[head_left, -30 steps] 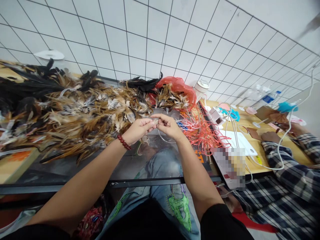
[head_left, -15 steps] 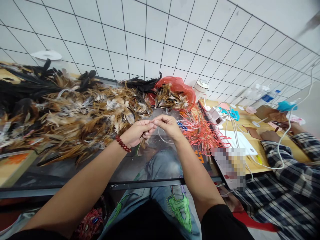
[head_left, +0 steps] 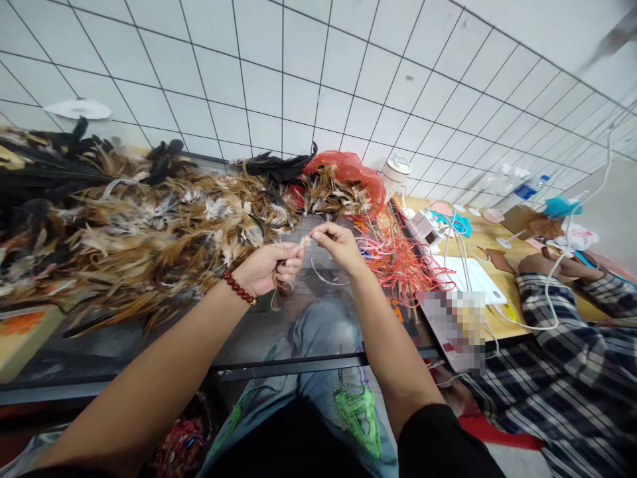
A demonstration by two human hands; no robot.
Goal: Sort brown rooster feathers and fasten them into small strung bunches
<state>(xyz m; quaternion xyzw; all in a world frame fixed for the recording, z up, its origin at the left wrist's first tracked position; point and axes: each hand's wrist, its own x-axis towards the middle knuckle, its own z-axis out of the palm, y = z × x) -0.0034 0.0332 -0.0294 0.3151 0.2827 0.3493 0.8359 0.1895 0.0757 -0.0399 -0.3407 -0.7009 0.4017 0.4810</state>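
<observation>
My left hand (head_left: 279, 262), a bead bracelet at its wrist, is closed around a small brown feather (head_left: 284, 287) whose dark vane hangs below the fingers. A pale, whitish end (head_left: 305, 241) sticks up past the thumb. Close beside it, my right hand (head_left: 337, 244) pinches with thumb and forefinger at that end; what lies between these fingertips is too small to make out. A whitish cord (head_left: 321, 277) curves below the right hand. To the left spreads a large heap of brown feathers (head_left: 184, 245).
Black feathers (head_left: 44, 162) lie at the far left. A red plastic bag (head_left: 351, 166) holds more feathers beside a white lidded cup (head_left: 397, 174). Tangled red cords (head_left: 403, 259) lie on the right. A co-worker's plaid sleeve (head_left: 540, 302) is at the neighbouring wooden table (head_left: 527, 312).
The hands were touching at the fingertips and have drawn slightly apart. A pale end now shows between them. The view has shifted a little.
</observation>
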